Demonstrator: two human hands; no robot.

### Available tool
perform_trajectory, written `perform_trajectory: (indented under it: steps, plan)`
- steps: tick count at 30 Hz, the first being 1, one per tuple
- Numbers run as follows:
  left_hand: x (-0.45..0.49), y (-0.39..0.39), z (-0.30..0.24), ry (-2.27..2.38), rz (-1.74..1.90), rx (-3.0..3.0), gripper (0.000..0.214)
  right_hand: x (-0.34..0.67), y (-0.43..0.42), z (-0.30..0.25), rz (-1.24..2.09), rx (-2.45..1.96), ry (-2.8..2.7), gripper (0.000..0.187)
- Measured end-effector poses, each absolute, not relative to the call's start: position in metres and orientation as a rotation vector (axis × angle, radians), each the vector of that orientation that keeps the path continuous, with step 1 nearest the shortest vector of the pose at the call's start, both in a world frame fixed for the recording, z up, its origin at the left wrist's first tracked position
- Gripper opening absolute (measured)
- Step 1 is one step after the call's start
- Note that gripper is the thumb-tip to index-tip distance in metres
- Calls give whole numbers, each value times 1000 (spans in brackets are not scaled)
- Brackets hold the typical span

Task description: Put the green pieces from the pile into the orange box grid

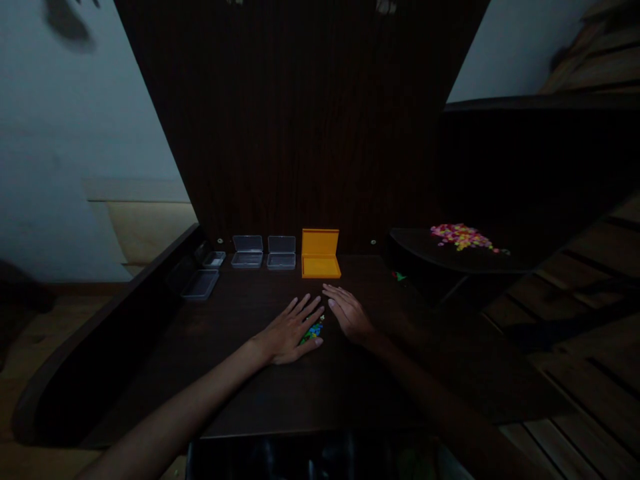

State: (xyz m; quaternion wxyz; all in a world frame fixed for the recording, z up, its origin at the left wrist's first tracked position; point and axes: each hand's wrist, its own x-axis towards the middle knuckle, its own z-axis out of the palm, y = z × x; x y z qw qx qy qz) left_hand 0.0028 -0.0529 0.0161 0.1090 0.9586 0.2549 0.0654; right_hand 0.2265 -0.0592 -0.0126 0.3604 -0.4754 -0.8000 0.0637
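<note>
The left hand (289, 335) lies palm down on the dark wooden surface (235, 393), its grip open with fingers spread and holding nothing, its thumb side touching a small heap of blue and green beads (314, 330). The right hand (350, 313) rests just beside the heap on its other side, grip likewise open and empty, so the beads sit between both hands. Behind them stand an open orange box (321, 254) and two clear boxes (247, 252), while a bigger pile of pink and yellow beads (461, 237) lies on a side shelf (415, 243) at right.
</note>
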Motion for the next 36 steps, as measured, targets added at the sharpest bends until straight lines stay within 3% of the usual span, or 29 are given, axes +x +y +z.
perform_trajectory:
  steps: [10, 17, 23, 29, 36]
  plan:
    - [1, -46, 15, 769, 179, 2775, 77, 228, -61, -12, 280, -1243, -2089, 45]
    - [-7, -47, 13, 754, 265, 2809, 77, 227, -65, -5, 371, -1164, -2310, 61]
    - [2, -48, 11, 775, 268, 2822, 83, 229, -66, -5, 444, -1193, -2322, 64]
    - [3, -47, 13, 723, 303, 2846, 80, 237, -67, -2, 516, -1153, -2348, 65]
    - [9, -42, 15, 825, 267, 2802, 61, 240, -65, -5, 487, -1135, -2308, 58]
